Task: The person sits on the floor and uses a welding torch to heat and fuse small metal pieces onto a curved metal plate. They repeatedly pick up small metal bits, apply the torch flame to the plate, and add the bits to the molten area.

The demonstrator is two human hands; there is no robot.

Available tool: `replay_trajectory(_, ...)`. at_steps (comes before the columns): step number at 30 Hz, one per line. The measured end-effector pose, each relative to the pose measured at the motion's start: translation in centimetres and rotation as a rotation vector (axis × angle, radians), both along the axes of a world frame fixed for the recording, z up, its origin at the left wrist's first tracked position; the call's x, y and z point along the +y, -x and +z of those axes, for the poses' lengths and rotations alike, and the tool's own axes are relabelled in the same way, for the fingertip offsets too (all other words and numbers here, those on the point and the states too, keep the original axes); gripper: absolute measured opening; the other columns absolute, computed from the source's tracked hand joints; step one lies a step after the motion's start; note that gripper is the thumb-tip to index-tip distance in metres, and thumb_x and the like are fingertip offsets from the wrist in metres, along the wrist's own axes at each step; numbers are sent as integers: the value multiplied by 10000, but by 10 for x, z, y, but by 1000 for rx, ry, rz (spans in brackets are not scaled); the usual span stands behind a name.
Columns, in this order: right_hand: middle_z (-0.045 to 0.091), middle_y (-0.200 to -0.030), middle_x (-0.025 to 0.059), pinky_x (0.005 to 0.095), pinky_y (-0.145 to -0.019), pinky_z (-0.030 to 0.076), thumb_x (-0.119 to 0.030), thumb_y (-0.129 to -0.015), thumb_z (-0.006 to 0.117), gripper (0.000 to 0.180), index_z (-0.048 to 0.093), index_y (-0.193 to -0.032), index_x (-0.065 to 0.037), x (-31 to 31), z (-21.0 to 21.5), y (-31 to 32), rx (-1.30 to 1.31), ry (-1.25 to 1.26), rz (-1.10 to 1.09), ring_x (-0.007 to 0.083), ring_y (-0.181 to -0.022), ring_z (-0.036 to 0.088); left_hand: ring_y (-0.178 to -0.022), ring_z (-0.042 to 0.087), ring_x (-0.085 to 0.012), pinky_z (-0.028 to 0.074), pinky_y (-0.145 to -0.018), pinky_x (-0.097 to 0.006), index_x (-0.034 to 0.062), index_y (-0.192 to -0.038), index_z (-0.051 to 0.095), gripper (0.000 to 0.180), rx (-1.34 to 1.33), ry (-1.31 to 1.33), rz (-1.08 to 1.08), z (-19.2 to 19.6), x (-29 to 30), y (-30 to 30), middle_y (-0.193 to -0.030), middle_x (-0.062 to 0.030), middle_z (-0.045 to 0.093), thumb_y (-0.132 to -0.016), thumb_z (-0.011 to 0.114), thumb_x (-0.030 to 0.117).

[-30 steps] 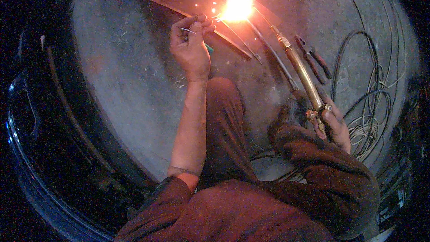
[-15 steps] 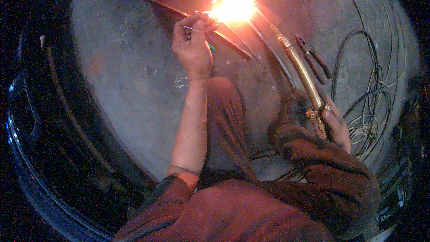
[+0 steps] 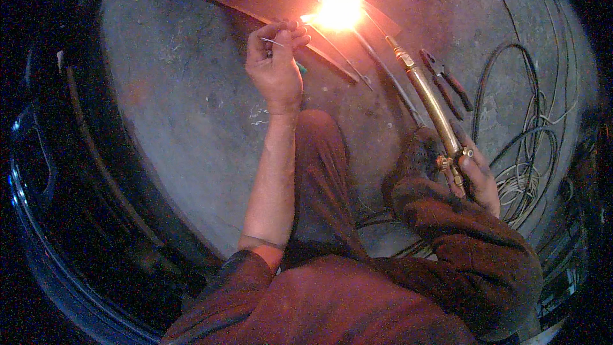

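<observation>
My right hand (image 3: 479, 182) is wrapped round the rear of a brass gas welding torch (image 3: 433, 102), next to its valve knobs. The torch's thin nozzle points up and left into a blinding white-orange glare (image 3: 340, 9), which hides the tip and whatever lies under it. Pinched in the fingers of my left hand (image 3: 274, 64) is a thin metal filler rod (image 3: 271, 41), its far end running toward the glare. Below the glare lies a metal plate (image 3: 236, 3) on the floor, and a long metal tube (image 3: 389, 76) slants from the glare toward my right foot.
Pliers (image 3: 447, 83) with dark handles lie on the concrete floor (image 3: 185, 89) right of the torch. Loops of dark hose (image 3: 491, 76) and a coil of pale wire (image 3: 520, 185) spread farther right. Another thin rod (image 3: 348, 61) rests by the plate's edge. My boot (image 3: 415, 156) is near the torch.
The glare has changed shape slightly, and a small bright streak shows at its upper right. Both hands and the torch hold nearly the same places.
</observation>
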State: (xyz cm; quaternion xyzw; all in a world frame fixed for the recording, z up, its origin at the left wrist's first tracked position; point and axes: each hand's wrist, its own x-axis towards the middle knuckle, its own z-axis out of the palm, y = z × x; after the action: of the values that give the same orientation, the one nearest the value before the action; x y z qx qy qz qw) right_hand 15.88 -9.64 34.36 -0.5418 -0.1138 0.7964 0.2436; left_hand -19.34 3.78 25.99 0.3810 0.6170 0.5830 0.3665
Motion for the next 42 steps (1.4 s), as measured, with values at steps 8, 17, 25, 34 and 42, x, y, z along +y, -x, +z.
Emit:
replay_trajectory(8,692,-990,96,172,-442,404,-476,-911,701,943,233,-1598,-31,-2,-1,7,-89,6,-5,50,-598,542,-882,713,-230,641,-798,-359,-55,-1088,570,112,-41,-21,14,-2,1,1,-1047,-160,678,-997,566,9)
replay_trajectory(17,686,-943,80,182,-415,381,-488,-906,695,949,230,-1600,-39,0,-1,2,-88,-12,43,51,-533,514,-860,710,-223,632,-770,-348,-52,-1096,575,140,41,-6,134,30,-9,32,-1022,-155,691,-990,596,37)
replay_trajectory(25,671,-933,81,190,-421,370,-511,-901,683,943,246,-1598,-50,-7,-9,-6,-146,-25,50,59,-548,514,-880,713,-239,561,-741,-365,45,-1050,694,125,842,433,-177,27,-90,127,-974,-126,727,-934,648,56)
replay_trajectory(34,659,-925,89,199,-427,371,-557,-862,708,1009,248,-1589,-30,-6,-3,-5,-140,-89,25,68,-579,530,-1004,657,-388,524,-873,-464,45,-1119,670,233,1007,732,-478,-49,-135,163,-1066,-180,693,-889,647,81)
replay_trajectory(42,685,-943,113,216,-439,392,-628,-806,748,1101,259,-1561,8,7,1,7,-69,-157,77,81,-540,520,-1094,643,-377,544,-920,-494,75,-1158,642,282,773,337,-857,-26,-81,-10,-1184,-156,620,-883,613,135)
